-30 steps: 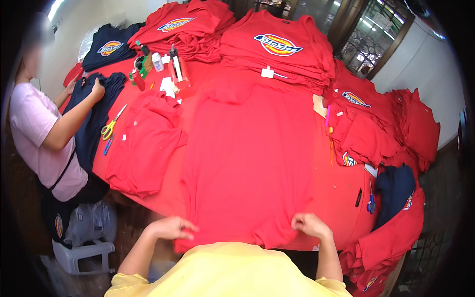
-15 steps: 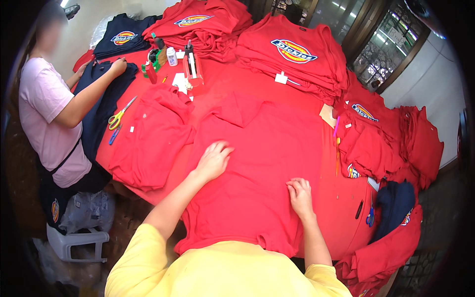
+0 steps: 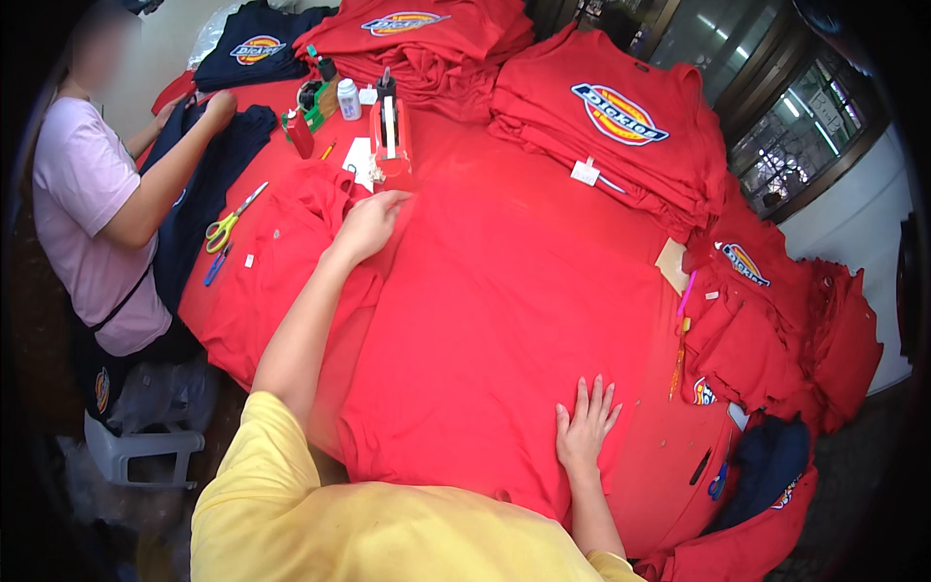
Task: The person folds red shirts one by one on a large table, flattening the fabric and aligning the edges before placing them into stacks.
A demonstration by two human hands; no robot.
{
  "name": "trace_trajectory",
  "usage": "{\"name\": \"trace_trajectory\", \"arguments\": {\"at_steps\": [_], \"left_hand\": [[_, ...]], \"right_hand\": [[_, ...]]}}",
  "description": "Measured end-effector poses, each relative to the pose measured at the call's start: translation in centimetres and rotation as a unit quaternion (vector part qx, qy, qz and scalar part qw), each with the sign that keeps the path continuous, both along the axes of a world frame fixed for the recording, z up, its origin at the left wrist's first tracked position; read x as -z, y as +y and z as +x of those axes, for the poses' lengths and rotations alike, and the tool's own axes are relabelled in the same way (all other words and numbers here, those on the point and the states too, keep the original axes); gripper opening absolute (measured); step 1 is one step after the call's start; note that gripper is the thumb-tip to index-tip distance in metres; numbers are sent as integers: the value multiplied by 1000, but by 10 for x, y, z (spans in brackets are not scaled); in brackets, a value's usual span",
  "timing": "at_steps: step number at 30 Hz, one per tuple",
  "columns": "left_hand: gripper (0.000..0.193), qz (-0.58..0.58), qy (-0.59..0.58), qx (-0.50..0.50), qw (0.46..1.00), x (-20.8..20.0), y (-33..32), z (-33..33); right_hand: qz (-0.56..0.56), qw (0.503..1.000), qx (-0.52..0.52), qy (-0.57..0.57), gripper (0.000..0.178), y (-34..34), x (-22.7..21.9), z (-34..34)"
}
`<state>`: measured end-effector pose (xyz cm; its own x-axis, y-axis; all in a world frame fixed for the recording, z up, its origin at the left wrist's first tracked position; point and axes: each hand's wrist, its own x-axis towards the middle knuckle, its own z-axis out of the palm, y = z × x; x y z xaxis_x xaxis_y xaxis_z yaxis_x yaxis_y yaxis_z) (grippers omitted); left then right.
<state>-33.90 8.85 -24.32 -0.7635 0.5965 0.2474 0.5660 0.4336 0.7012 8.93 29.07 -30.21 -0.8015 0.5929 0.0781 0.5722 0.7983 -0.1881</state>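
Observation:
A red shirt point(image 3: 485, 330) lies spread out in front of me, its lower edge toward my body. My left hand point(image 3: 369, 228) is at the shirt's far left edge, fingers stretched to the right and seemingly holding nothing. Near the shirt's lower right side, my right hand point(image 3: 585, 425) rests flat with its fingers spread. Left of the spread shirt is a crumpled red garment point(image 3: 281, 257) with a small white tag, partly behind my left forearm. A red tape dispenser point(image 3: 392, 150) stands just beyond my left hand.
Yellow-handled scissors point(image 3: 221, 233) and a blue cutter point(image 3: 218, 265) lie at the left. Stacked red shirts point(image 3: 601, 126) fill the far side; more red garments point(image 3: 756, 339) line the right. A person in pink point(image 3: 97, 213) handles a dark navy garment point(image 3: 208, 184) at the far left.
My left hand has moved farther away and left, to the shirt's far edge. My right hand has gone down, its bent fingers now spread flat. The shirt's folded far part looks smoothed out.

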Motion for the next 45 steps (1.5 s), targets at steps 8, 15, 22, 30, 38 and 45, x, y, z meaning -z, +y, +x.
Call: {"name": "trace_trajectory", "arguments": {"at_steps": [8,15,22,30,38,45], "left_hand": [[44,-208,139,161,955,20,-154,187],[45,-151,192,243,939,33,-176,224],[17,-166,-152,279,934,-21,-91,176],[58,-109,-322,39,940,42,-56,117],[31,109,-270,68,954,20,-87,136],[42,136,65,-30,988,-136,-46,58]], "right_hand": [[-117,992,-44,0,57,27,-49,103],[-59,996,-39,50,44,25,-1,171],[-421,904,-41,61,10,91,-73,56],[-439,864,187,160,55,137,-1,43],[-424,865,80,256,49,112,-43,37],[-182,911,-5,370,31,133,-250,-28]]}}
